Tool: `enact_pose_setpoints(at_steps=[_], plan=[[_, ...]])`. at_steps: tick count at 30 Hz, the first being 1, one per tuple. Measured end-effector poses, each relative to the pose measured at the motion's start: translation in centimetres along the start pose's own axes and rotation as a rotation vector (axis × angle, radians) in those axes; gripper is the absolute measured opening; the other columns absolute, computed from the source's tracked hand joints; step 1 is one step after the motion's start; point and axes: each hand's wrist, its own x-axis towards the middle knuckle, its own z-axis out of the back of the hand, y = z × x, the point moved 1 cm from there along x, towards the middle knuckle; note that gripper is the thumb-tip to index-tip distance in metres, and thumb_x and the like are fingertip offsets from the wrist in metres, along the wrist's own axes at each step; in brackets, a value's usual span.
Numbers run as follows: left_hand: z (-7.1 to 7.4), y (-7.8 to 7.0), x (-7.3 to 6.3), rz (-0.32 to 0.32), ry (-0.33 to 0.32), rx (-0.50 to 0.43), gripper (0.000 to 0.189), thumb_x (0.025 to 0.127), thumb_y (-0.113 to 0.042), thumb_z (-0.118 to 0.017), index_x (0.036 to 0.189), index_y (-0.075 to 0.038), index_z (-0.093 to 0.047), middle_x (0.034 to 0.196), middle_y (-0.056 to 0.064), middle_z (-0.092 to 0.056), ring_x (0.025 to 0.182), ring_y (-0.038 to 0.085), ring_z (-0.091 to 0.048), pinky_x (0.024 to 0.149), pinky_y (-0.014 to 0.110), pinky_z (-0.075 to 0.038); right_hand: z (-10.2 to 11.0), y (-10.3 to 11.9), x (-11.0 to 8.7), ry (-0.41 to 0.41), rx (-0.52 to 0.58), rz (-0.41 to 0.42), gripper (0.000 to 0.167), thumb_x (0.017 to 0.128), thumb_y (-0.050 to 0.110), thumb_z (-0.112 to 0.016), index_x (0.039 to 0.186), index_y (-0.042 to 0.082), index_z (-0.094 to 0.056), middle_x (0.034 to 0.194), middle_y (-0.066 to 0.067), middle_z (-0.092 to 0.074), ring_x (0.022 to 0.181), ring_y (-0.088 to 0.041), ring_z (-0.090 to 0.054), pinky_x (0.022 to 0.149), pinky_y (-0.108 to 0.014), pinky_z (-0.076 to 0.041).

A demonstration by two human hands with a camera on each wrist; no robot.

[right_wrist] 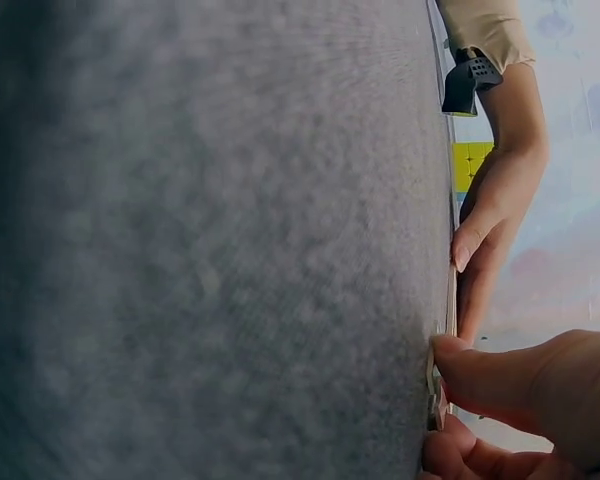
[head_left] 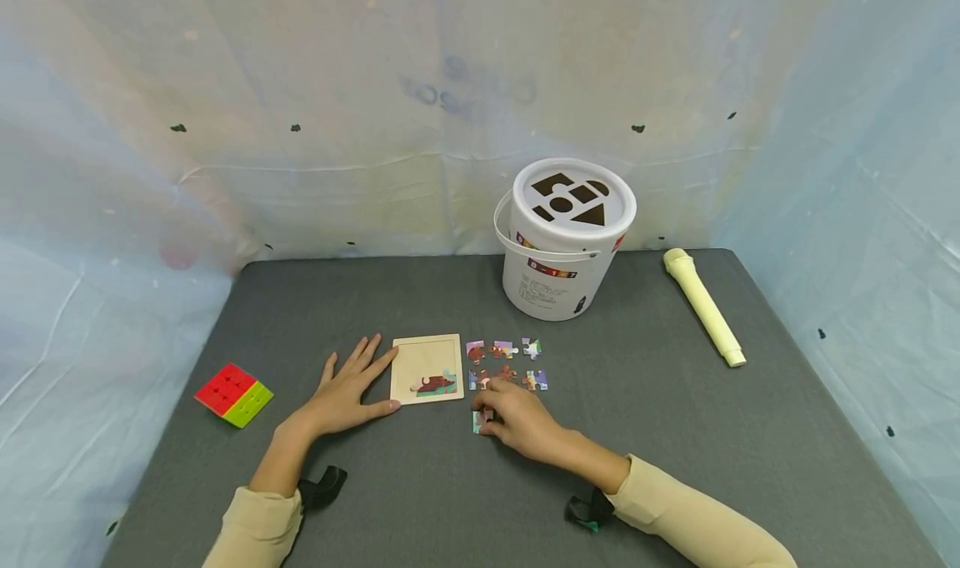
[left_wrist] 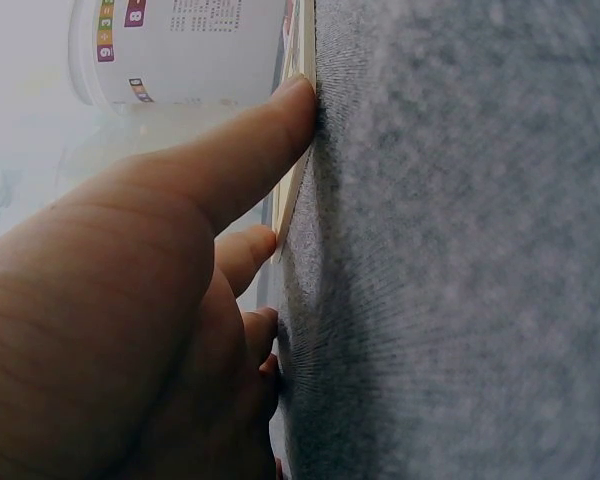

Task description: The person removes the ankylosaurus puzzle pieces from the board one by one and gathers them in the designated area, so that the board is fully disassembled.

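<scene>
A square wooden puzzle tray [head_left: 423,360] lies on the table with a few joined pieces [head_left: 437,383] in its lower right part. My left hand [head_left: 337,397] is spread flat at its left side, thumb and index fingertips touching the frame's edge. To the right of the tray, my right hand [head_left: 525,422] pinches a jigsaw piece [head_left: 477,422] between thumb and fingers, low at the tabletop. In the right wrist view the piece [right_wrist: 436,395] shows edge-on between the fingertips. Several loose jigsaw pieces [head_left: 503,349] lie in two rows just beyond that hand, which partly covers the nearer row.
A white lidded bucket [head_left: 551,281] with shape cut-outs in its lid stands at the back. At the right lies a pale yellow stick [head_left: 705,306]. On the left is a red and yellow-green puzzle cube [head_left: 234,393]. Plastic sheeting [head_left: 360,201] rises behind the grey table [head_left: 420,493].
</scene>
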Motion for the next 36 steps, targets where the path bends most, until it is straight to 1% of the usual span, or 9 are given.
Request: enact_pose_setpoints(at_steps=[2, 6, 13, 16, 19, 22, 25, 29, 36], plan=[[-0.2, 0.3, 0.0, -0.018, -0.014, -0.011, 0.091, 0.088, -0.06, -0.066, 0.16, -0.019, -0.027, 0.165, 0.018, -0.011, 0.152, 0.039, -0.003, 0.109, 0.072, 0.007, -0.1, 0.0, 0.0, -0.008, -0.033, 0.021, 0.024, 0.079, 0.014, -0.085, 0.099, 0.009, -0.072, 0.086, 0.0, -0.055, 0.075, -0.008, -0.05, 0.062, -0.021, -0.043], [-0.4, 0.7, 0.1, -0.021, -0.007, -0.011, 0.092, 0.088, -0.062, -0.065, 0.16, -0.022, -0.025, 0.166, 0.017, -0.009, 0.152, 0.038, -0.001, 0.109, 0.072, 0.008, 0.0, 0.1, 0.1, -0.011, -0.066, 0.021, 0.022, 0.08, 0.016, -0.085, 0.097, 0.012, -0.072, 0.087, 0.001, -0.054, 0.075, -0.008, -0.051, 0.061, -0.02, -0.043], [-0.4, 0.8, 0.0, -0.005, 0.006, -0.014, 0.092, 0.088, -0.063, -0.064, 0.161, -0.023, -0.024, 0.166, 0.016, -0.009, 0.152, 0.037, 0.0, 0.109, 0.071, 0.009, 0.7, 0.6, 1.4, -0.052, -0.077, 0.016, 0.027, 0.08, 0.017, -0.086, 0.103, 0.009, -0.073, 0.093, -0.001, -0.057, 0.077, -0.011, -0.052, 0.062, -0.024, -0.044], [-0.2, 0.4, -0.2, -0.009, 0.0, -0.02, 0.091, 0.089, -0.061, -0.065, 0.16, -0.021, -0.025, 0.166, 0.018, -0.01, 0.152, 0.039, -0.001, 0.109, 0.071, 0.008, 1.0, 0.9, 2.4, -0.064, -0.08, 0.021, 0.027, 0.081, 0.016, -0.085, 0.105, 0.009, -0.073, 0.1, -0.001, -0.06, 0.089, -0.017, -0.055, 0.074, -0.032, -0.048], [0.0, 0.1, -0.3, -0.017, -0.02, -0.025, 0.09, 0.088, -0.058, -0.067, 0.159, -0.018, -0.028, 0.165, 0.02, -0.013, 0.151, 0.041, -0.004, 0.108, 0.072, 0.007, 1.1, 1.3, 3.4, -0.071, -0.09, 0.028, 0.028, 0.082, 0.015, -0.083, 0.107, 0.009, -0.073, 0.108, -0.001, -0.064, 0.104, -0.021, -0.056, 0.091, -0.041, -0.047], [0.2, -0.2, -0.4, -0.025, -0.039, -0.034, 0.089, 0.087, -0.054, -0.07, 0.158, -0.015, -0.032, 0.163, 0.024, -0.017, 0.149, 0.044, -0.008, 0.107, 0.073, 0.005, 1.0, 1.7, 4.4, -0.068, -0.096, 0.029, 0.029, 0.084, 0.015, -0.082, 0.111, 0.008, -0.073, 0.113, -0.003, -0.065, 0.111, -0.024, -0.054, 0.096, -0.046, -0.043], [0.3, -0.5, -0.4, -0.005, -0.026, -0.016, 0.089, 0.088, -0.054, -0.07, 0.158, -0.015, -0.032, 0.163, 0.023, -0.017, 0.15, 0.044, -0.008, 0.108, 0.072, 0.005, 0.8, 2.2, 5.4, -0.043, -0.1, 0.02, 0.032, 0.085, 0.017, -0.082, 0.114, 0.008, -0.072, 0.115, -0.004, -0.065, 0.112, -0.024, -0.052, 0.093, -0.045, -0.043], [0.5, -0.6, -0.4, 0.012, -0.001, -0.005, 0.09, 0.088, -0.056, -0.068, 0.159, -0.015, -0.03, 0.164, 0.021, -0.014, 0.15, 0.043, -0.006, 0.109, 0.072, 0.006, 0.4, 2.6, 6.9, 0.026, -0.106, 0.011, 0.035, 0.085, 0.019, -0.081, 0.118, 0.009, -0.071, 0.116, -0.004, -0.065, 0.109, -0.023, -0.053, 0.088, -0.039, -0.045], [0.4, -0.7, -0.2, -0.002, -0.018, -0.013, 0.09, 0.088, -0.055, -0.068, 0.158, -0.014, -0.03, 0.163, 0.023, -0.015, 0.15, 0.045, -0.007, 0.108, 0.073, 0.004, -1.1, 2.7, 9.3, 0.152, -0.095, 0.006, 0.044, 0.084, 0.017, -0.083, 0.125, 0.01, -0.069, 0.116, -0.003, -0.063, 0.104, -0.019, -0.054, 0.087, -0.031, -0.045]])
